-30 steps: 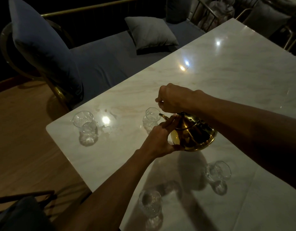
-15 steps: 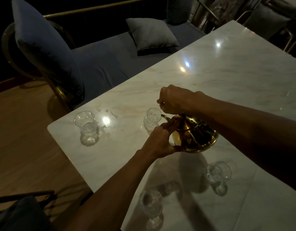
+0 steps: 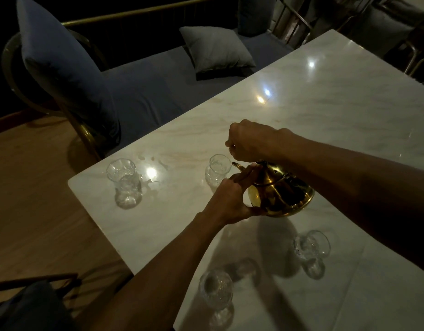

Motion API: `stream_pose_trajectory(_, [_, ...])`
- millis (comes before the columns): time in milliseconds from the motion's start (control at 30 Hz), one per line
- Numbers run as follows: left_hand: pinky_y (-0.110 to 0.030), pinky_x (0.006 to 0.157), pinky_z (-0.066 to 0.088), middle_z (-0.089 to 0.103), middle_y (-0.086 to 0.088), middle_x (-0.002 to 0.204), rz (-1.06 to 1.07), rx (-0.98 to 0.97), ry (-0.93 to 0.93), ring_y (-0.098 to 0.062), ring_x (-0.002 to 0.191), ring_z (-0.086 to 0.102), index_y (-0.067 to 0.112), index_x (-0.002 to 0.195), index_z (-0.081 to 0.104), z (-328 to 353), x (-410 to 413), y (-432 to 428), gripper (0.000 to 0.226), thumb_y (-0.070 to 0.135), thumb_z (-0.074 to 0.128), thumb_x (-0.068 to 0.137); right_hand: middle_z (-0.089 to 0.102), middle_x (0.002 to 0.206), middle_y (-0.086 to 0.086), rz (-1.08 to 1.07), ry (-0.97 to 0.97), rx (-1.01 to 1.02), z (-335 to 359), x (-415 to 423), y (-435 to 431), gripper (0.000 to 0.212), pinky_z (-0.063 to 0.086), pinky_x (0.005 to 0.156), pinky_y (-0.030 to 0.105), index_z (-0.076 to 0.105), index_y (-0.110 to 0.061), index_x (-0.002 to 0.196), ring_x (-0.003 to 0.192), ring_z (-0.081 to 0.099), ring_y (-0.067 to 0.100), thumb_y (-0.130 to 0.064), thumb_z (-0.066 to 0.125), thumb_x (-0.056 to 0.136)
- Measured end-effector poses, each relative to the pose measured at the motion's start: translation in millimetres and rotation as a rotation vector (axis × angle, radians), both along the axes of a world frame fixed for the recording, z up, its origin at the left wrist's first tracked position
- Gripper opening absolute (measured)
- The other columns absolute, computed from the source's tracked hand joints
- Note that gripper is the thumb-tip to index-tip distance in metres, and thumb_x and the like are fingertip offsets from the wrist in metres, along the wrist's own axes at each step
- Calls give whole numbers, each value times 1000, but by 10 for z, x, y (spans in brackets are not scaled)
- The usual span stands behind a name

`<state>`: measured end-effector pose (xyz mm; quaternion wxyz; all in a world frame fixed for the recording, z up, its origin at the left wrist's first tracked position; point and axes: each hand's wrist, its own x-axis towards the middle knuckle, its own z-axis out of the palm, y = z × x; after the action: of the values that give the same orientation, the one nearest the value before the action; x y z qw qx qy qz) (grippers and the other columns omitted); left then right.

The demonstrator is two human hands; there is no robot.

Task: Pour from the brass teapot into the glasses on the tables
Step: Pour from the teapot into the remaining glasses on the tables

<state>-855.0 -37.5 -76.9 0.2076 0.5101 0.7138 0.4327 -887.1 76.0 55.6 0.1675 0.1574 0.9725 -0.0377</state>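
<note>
Right hand point(image 3: 251, 142) grasps the brass teapot point(image 3: 280, 192) from above; left hand point(image 3: 232, 199) steadies its body, spout over the glass point(image 3: 218, 167) just beyond.

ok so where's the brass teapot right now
In the head view the brass teapot is centre-right, held over the marble table by both hands, its spout at the rim of the middle glass.

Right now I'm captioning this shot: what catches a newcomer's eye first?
The brass teapot at centre, held over the marble table by both hands, its spout at a glass. Three more glasses stand around it. A grey cushion lies on the bench behind.
</note>
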Motion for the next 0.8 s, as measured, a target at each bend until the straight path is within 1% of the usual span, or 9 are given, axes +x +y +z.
stream_pose_trajectory(67, [-40, 109, 40, 49, -6, 150, 2, -1, 3, -31, 133, 51, 21, 156, 26, -4, 1, 1, 110, 44, 88, 68, 68, 107, 11, -4, 8, -1, -1, 6, 0, 31, 47, 67, 26, 62, -4, 119, 74, 54, 17, -17, 60, 90])
stream_pose_trajectory(267, [-38, 109, 38, 47, -5, 152, 2, -3, 20, -30, 134, 50, 23, 156, 27, 2, -3, -6, 109, 44, 88, 68, 68, 107, 11, -5, 19, 3, 8, 21, -2, 33, 51, 70, 27, 62, -5, 121, 72, 53, 17, -17, 60, 90])
stream_pose_trajectory(400, [-43, 111, 38, 45, -5, 153, -6, -4, 33, -31, 135, 49, 20, 155, 29, 5, -9, -21, 108, 45, 88, 69, 69, 103, 10, -15, 19, 4, 3, 31, 2, 33, 53, 71, 27, 63, -6, 122, 66, 53, 16, -19, 60, 91])
stream_pose_trajectory(467, [-45, 112, 37, 44, -5, 154, -13, -13, 47, -31, 136, 47, 19, 156, 29, 10, -13, -36, 108, 44, 88, 69, 70, 105, 10, -28, 26, -14, 11, 50, -6, 33, 55, 73, 29, 63, -5, 121, 69, 56, 17, -18, 60, 91])
stream_pose_trajectory(533, [-47, 112, 37, 43, -5, 154, -24, -19, 58, -32, 137, 46, 19, 156, 28, 13, -22, -52, 107, 42, 88, 70, 71, 106, 11, -43, 55, -34, 21, 87, -13, 32, 55, 70, 28, 64, -4, 121, 67, 57, 16, -18, 59, 92])
stream_pose_trajectory(633, [-49, 109, 40, 41, -6, 156, -51, -29, 89, -35, 136, 46, 21, 156, 26, 47, -44, -96, 107, 41, 88, 70, 73, 104, 12, -71, 114, -53, 17, 169, -3, 31, 51, 62, 25, 66, -2, 117, 59, 56, 13, -19, 58, 92])
stream_pose_trajectory(733, [-47, 104, 45, 49, -10, 149, -80, -12, 135, -34, 128, 52, 18, 154, 32, 86, -63, -133, 103, 41, 87, 70, 73, 105, 15, -100, 170, -72, 14, 271, 4, 30, 54, 63, 26, 69, -1, 113, 62, 63, 18, -19, 57, 93])
stream_pose_trajectory(800, [-49, 102, 48, 54, -9, 143, -92, -17, 153, -32, 124, 54, 18, 151, 36, 99, -74, -151, 99, 43, 86, 70, 73, 107, 16, -115, 213, -89, 27, 333, -4, 30, 55, 65, 27, 70, 0, 113, 64, 66, 20, -19, 56, 93])
